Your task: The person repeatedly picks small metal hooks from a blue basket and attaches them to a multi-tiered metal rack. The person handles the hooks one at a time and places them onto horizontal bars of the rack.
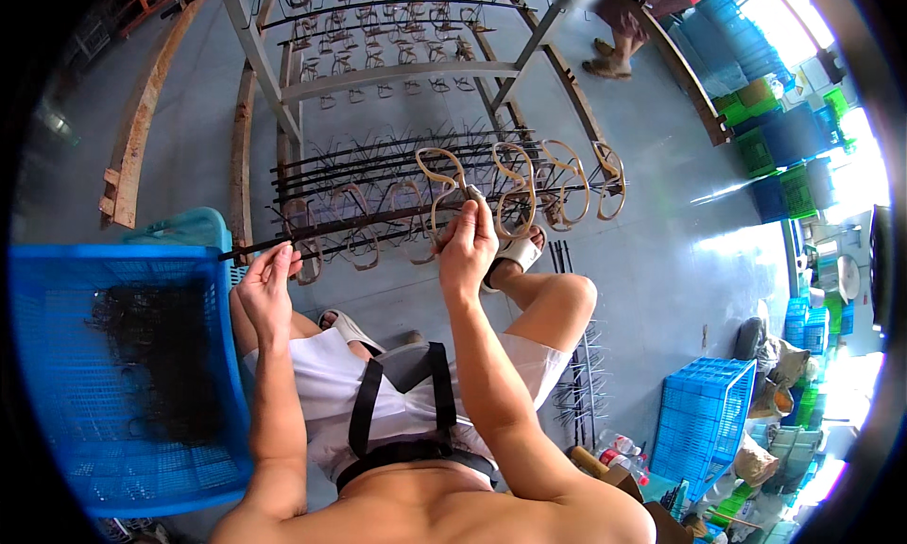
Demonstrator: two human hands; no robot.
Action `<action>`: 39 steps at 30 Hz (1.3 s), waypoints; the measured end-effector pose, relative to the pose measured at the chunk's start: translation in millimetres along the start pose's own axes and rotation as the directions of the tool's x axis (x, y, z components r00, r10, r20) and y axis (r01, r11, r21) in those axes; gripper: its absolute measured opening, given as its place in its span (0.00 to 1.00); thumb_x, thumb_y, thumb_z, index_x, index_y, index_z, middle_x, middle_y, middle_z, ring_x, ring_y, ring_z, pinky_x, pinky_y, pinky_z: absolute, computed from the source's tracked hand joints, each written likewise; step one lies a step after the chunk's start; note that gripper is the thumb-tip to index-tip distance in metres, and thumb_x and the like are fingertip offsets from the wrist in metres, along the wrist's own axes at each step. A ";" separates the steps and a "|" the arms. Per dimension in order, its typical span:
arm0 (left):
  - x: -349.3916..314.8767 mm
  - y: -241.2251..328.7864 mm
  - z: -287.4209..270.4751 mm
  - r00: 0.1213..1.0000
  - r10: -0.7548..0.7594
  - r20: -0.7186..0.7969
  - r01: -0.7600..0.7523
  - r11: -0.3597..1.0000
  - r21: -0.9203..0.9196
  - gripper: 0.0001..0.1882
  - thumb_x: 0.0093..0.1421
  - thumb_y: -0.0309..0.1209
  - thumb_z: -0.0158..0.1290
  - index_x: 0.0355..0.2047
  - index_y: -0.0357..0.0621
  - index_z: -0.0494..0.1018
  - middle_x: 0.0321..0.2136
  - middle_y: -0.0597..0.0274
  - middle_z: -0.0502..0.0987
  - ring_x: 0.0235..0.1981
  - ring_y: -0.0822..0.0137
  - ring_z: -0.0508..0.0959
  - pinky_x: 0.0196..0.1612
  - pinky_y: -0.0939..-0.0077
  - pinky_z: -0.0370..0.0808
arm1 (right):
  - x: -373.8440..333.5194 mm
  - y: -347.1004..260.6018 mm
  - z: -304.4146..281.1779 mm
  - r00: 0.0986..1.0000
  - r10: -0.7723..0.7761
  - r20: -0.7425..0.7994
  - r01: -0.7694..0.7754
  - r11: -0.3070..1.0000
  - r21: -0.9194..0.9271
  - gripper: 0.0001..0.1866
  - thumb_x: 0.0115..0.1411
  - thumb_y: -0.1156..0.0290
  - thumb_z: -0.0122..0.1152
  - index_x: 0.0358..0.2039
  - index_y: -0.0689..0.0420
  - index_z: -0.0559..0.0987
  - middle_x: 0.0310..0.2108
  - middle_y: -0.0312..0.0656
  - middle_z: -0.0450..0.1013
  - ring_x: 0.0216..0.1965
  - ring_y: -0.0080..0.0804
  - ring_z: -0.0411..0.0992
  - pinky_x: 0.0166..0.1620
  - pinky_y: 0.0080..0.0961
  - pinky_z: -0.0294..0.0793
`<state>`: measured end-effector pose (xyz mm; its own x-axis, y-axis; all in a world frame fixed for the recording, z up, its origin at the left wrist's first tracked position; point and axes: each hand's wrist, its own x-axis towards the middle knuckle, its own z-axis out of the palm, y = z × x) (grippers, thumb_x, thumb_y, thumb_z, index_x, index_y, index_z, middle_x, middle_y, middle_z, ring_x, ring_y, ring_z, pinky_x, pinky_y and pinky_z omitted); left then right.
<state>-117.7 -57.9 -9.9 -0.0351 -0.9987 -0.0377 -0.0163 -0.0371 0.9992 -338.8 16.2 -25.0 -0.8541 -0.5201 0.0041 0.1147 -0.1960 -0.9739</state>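
In front of me a black rod [331, 228] runs crosswise, with several tan eyeglass frames hanging along its line. My right hand [468, 249] is raised at the rod, its thumb and fingers pinched on the nearest tan eyeglass frame [440, 178]; the exact grip point is partly hidden by the fingertips. Beside it to the right hangs another tan frame [516, 189]. My left hand [267, 294] is closed in a pinch just below the rod's left part, next to a blue basket. What its fingertips hold, if anything, is too small to make out.
The large blue basket [57, 270] at my left holds a heap of dark wiry pieces [161, 365]. Ahead, a grey metal stand [397, 76] rises among rods of hanging frames and wooden rails [156, 110]. Another blue crate [704, 421] stands right. A person's legs [624, 39] show far right.
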 end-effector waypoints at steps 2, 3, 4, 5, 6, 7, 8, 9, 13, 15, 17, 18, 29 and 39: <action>0.8 -3.2 -0.3 1.000 0.017 -0.002 -0.017 1.000 -0.024 0.10 0.58 0.26 0.53 0.37 0.30 0.75 0.30 0.56 0.78 0.29 0.71 0.79 0.34 0.82 0.78 | -1.6 5.0 -2.2 0.994 -0.082 0.067 0.086 0.994 -0.066 0.13 0.66 0.65 0.45 0.44 0.59 0.71 0.15 0.29 0.59 0.12 0.12 0.54 0.13 0.14 0.62; 0.4 -3.8 -0.4 1.000 0.023 -0.006 -0.023 0.999 -0.038 0.10 0.58 0.26 0.53 0.37 0.30 0.75 0.30 0.56 0.78 0.30 0.71 0.79 0.34 0.82 0.78 | -3.8 5.3 -0.1 0.994 -0.079 0.075 0.084 0.994 -0.069 0.13 0.66 0.66 0.45 0.44 0.59 0.71 0.14 0.29 0.59 0.12 0.12 0.55 0.13 0.14 0.62; 0.7 -2.5 -0.3 1.000 -0.002 -0.004 0.002 0.998 -0.055 0.09 0.58 0.25 0.53 0.36 0.30 0.75 0.30 0.56 0.78 0.30 0.71 0.79 0.35 0.82 0.78 | -6.6 4.9 2.4 0.994 -0.076 0.085 0.082 0.994 -0.071 0.13 0.66 0.66 0.45 0.44 0.59 0.71 0.14 0.29 0.59 0.12 0.12 0.55 0.13 0.14 0.63; 0.9 -3.9 1.2 1.000 0.012 0.001 -0.012 0.999 -0.051 0.09 0.58 0.25 0.53 0.36 0.30 0.75 0.29 0.56 0.78 0.30 0.71 0.79 0.35 0.83 0.78 | -7.3 2.6 3.3 0.992 -0.077 0.098 0.085 0.993 -0.080 0.13 0.66 0.66 0.45 0.45 0.59 0.71 0.14 0.28 0.58 0.12 0.12 0.56 0.14 0.13 0.63; 0.6 -4.7 1.5 1.000 0.022 0.003 -0.022 0.998 -0.062 0.09 0.58 0.25 0.53 0.36 0.30 0.75 0.29 0.56 0.78 0.30 0.71 0.79 0.35 0.82 0.78 | -6.6 10.7 3.3 0.985 -0.146 0.092 0.157 0.979 -0.129 0.13 0.66 0.67 0.45 0.45 0.60 0.71 0.12 0.28 0.58 0.12 0.13 0.57 0.14 0.14 0.62; -0.1 -5.0 1.4 0.999 0.032 0.005 -0.031 0.997 -0.073 0.09 0.58 0.25 0.53 0.36 0.30 0.75 0.29 0.57 0.78 0.29 0.71 0.79 0.35 0.82 0.78 | -5.9 13.1 2.2 0.980 -0.171 0.099 0.186 0.967 -0.175 0.13 0.66 0.68 0.44 0.45 0.60 0.71 0.12 0.29 0.59 0.12 0.13 0.57 0.14 0.14 0.62; -0.2 -3.2 2.1 1.000 0.021 0.004 -0.021 0.998 -0.064 0.09 0.58 0.25 0.53 0.36 0.30 0.75 0.28 0.57 0.78 0.29 0.71 0.79 0.35 0.82 0.78 | -4.2 13.7 0.5 0.975 -0.199 0.103 0.217 0.951 -0.219 0.13 0.66 0.68 0.44 0.45 0.61 0.71 0.12 0.29 0.59 0.12 0.13 0.57 0.14 0.14 0.62; -0.7 -0.2 2.9 1.000 0.011 0.004 -0.011 0.998 -0.055 0.09 0.58 0.25 0.54 0.36 0.30 0.75 0.28 0.57 0.78 0.29 0.71 0.79 0.35 0.82 0.78 | -2.5 14.4 -1.3 0.968 -0.226 0.108 0.247 0.933 -0.263 0.13 0.66 0.68 0.44 0.45 0.61 0.71 0.11 0.29 0.60 0.11 0.13 0.57 0.14 0.15 0.62; 0.4 1.2 -0.5 1.000 -0.013 0.000 0.013 0.999 -0.047 0.10 0.58 0.26 0.54 0.36 0.30 0.75 0.28 0.57 0.78 0.29 0.71 0.79 0.35 0.82 0.78 | 0.3 12.0 0.5 0.965 -0.251 0.073 0.261 0.894 -0.364 0.13 0.66 0.68 0.43 0.44 0.62 0.71 0.11 0.31 0.61 0.11 0.13 0.57 0.13 0.15 0.61; 1.0 0.7 -2.8 1.000 -0.024 0.015 0.025 0.999 -0.048 0.10 0.58 0.27 0.54 0.36 0.30 0.75 0.28 0.57 0.78 0.29 0.71 0.79 0.35 0.82 0.78 | -2.5 9.1 3.5 0.968 -0.247 0.048 0.249 0.917 -0.312 0.12 0.66 0.68 0.42 0.42 0.62 0.71 0.12 0.30 0.61 0.11 0.13 0.57 0.13 0.15 0.60; 1.7 -1.1 -6.5 0.999 -0.023 0.033 0.024 0.999 -0.044 0.10 0.58 0.27 0.54 0.37 0.31 0.75 0.29 0.57 0.78 0.29 0.72 0.78 0.35 0.83 0.77 | -5.1 6.7 4.4 0.977 -0.214 0.005 0.208 0.947 -0.246 0.11 0.66 0.68 0.42 0.41 0.61 0.71 0.12 0.30 0.60 0.11 0.13 0.57 0.13 0.15 0.59; 2.2 -2.7 -8.7 0.999 -0.017 0.045 0.019 0.999 -0.039 0.10 0.58 0.27 0.54 0.37 0.31 0.75 0.29 0.57 0.78 0.29 0.72 0.78 0.35 0.83 0.77 | -3.1 10.7 3.5 0.985 -0.170 0.000 0.167 0.970 -0.179 0.10 0.66 0.67 0.43 0.37 0.60 0.70 0.13 0.29 0.58 0.12 0.13 0.56 0.13 0.15 0.59; 11.3 -25.0 -7.9 0.993 0.052 0.104 -0.039 0.991 -0.125 0.10 0.57 0.27 0.54 0.36 0.32 0.75 0.28 0.58 0.78 0.28 0.72 0.78 0.34 0.82 0.77 | -6.2 1.4 6.1 0.983 -0.175 0.062 0.185 0.958 -0.220 0.12 0.66 0.66 0.44 0.29 0.59 0.68 0.13 0.29 0.59 0.12 0.12 0.56 0.13 0.14 0.60; 12.1 -23.5 -15.3 0.992 0.033 0.120 -0.020 0.994 -0.104 0.11 0.58 0.29 0.54 0.37 0.32 0.75 0.28 0.59 0.78 0.29 0.74 0.78 0.33 0.83 0.76 | -6.3 -3.5 12.3 0.987 -0.162 -0.004 0.159 0.969 -0.192 0.11 0.67 0.65 0.42 0.32 0.57 0.69 0.12 0.28 0.57 0.12 0.13 0.53 0.14 0.14 0.57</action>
<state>-102.5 -69.7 -33.6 -0.1558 -0.9878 -0.0065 0.0881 -0.0205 0.9959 -327.6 10.0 -18.7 -0.8633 -0.4783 0.1612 -0.1217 -0.1128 -0.9861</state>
